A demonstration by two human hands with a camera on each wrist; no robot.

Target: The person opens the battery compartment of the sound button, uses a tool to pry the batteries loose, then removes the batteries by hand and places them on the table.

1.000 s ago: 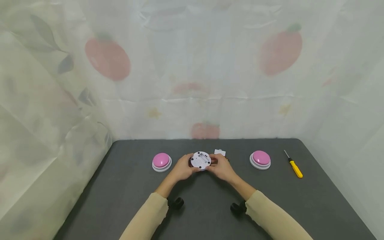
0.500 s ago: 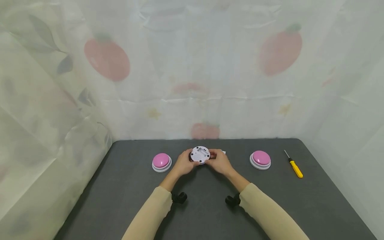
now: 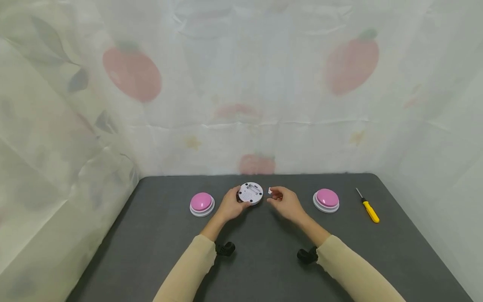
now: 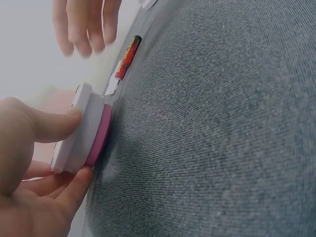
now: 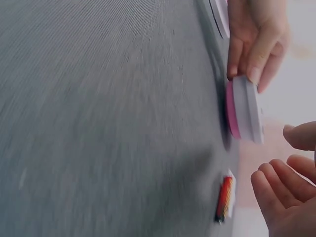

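Note:
My left hand (image 3: pixel 229 205) grips a round white push button (image 3: pixel 250 193) by its left edge, thumb on the near rim. It is upside down, with the pink cap (image 4: pixel 101 134) toward the table. Its white base faces up and shows an uncovered battery slot. To its right, my right hand (image 3: pixel 287 204) hovers apart from it, fingers loosely bent with nothing between them. Below that hand in the right wrist view, a red and black battery (image 5: pixel 224 198) lies on the table beside a small white piece (image 3: pixel 269 191), mostly hidden by the fingers in the head view.
Two more pink-and-white push buttons stand cap up, one at the left (image 3: pixel 201 203) and one at the right (image 3: pixel 326 200). A yellow-handled screwdriver (image 3: pixel 370 208) lies at the far right of the dark table (image 3: pixel 260 268). A printed curtain (image 3: pixel 241 84) hangs behind.
Both hands moved the button slightly away from the body. My right hand then let go of it and shifted right, over the white piece; my left hand keeps its grip.

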